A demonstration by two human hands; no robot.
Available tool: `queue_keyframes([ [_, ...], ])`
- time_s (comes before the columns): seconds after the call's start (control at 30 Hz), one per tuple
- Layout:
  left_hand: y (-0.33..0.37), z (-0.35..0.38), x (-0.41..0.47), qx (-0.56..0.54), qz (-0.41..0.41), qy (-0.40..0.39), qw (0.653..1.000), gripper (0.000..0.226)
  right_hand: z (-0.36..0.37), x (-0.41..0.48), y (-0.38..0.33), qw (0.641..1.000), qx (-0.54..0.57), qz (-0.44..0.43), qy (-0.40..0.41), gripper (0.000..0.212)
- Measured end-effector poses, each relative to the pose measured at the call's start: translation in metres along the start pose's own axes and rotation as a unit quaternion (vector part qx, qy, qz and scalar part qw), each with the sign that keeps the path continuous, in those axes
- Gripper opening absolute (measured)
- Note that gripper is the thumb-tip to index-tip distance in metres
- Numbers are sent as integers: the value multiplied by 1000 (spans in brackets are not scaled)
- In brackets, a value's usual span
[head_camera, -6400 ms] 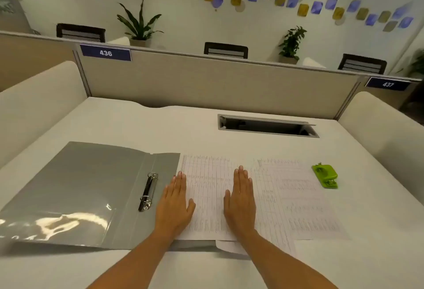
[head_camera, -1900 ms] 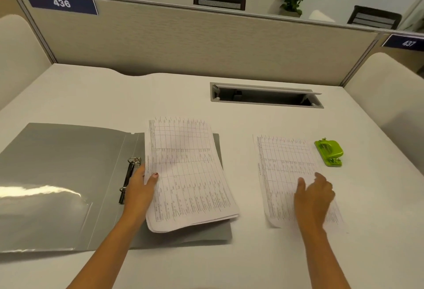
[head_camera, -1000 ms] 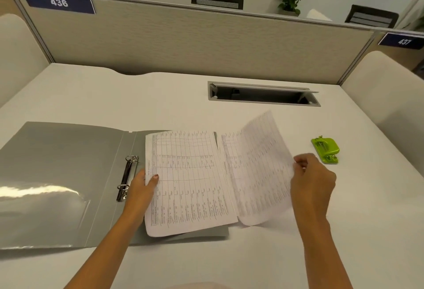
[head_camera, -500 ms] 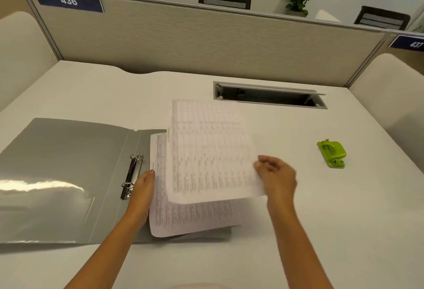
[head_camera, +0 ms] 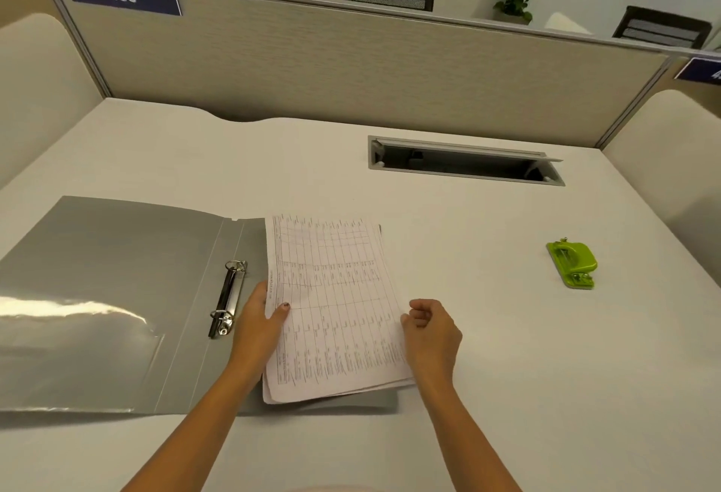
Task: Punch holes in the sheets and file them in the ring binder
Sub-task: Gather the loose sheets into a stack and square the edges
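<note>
Sheets point(head_camera: 335, 308): the right-hand batch was laid atop the first, on the right flap of the ring binder point(head_camera: 117, 277). Left grip point(head_camera: 255, 329) was clamped on their left edge. Right grip point(head_camera: 433, 331) was curled at the right edge, hold undeterminable. Punching was judged next; hole punch point(head_camera: 572, 263) lay untouched, right.

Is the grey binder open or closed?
Open. The ring binder lies spread flat on the desk, its metal rings showing, and the sheets rest on its right half.
</note>
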State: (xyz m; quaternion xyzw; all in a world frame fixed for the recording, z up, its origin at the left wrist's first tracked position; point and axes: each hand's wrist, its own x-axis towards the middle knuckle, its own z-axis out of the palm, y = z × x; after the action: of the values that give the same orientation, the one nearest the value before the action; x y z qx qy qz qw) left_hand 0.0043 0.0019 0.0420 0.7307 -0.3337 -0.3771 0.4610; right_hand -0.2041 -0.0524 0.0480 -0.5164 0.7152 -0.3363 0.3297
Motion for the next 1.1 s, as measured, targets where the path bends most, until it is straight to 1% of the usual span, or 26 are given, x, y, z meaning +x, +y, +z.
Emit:
queue_keyframes([
  [0.07,3,1,-2,-2,23,8,1000,36,-3,3,-2,1000,-1,-14,6,24],
  [0.13,7,0,-4,-19,44,2,999,36,-7,8,-6,1000,13,-17,-10,31],
  [0.27,22,0,-6,-91,83,-36,992,34,-17,17,-21,992,71,20,-105,48],
  [0.3,26,0,-7,-103,90,-44,990,33,-20,19,-24,989,81,22,-125,46],
  [0.37,33,1,-6,-110,94,-47,988,29,-25,22,-28,988,79,5,-134,34],
  [0.43,37,4,-5,-96,92,-39,990,26,-29,24,-30,992,33,-14,-119,25],
  [0.57,40,16,-3,-15,82,-13,996,28,-35,21,-34,994,-53,-22,-89,31],
  [0.67,42,30,-4,22,67,-24,997,33,-39,17,-35,994,-77,-42,-62,30],
  [0.73,48,39,-6,33,79,-30,996,34,-44,13,-35,994,-81,-62,-43,28],
  [0.83,66,48,-13,19,130,-27,991,36,-52,9,-37,992,-47,-118,9,24],
  [0.9,78,53,-16,1,177,-17,984,35,-58,7,-39,988,6,-147,53,16],
  [0.97,89,57,-18,-21,218,-7,976,32,-65,8,-43,982,56,-158,91,10],
  [1.0,94,59,-19,-31,237,-5,971,31,-68,9,-44,977,78,-164,110,9],
  [1.1,110,68,-23,-70,278,-27,958,27,-76,11,-46,961,141,-180,155,17],
])
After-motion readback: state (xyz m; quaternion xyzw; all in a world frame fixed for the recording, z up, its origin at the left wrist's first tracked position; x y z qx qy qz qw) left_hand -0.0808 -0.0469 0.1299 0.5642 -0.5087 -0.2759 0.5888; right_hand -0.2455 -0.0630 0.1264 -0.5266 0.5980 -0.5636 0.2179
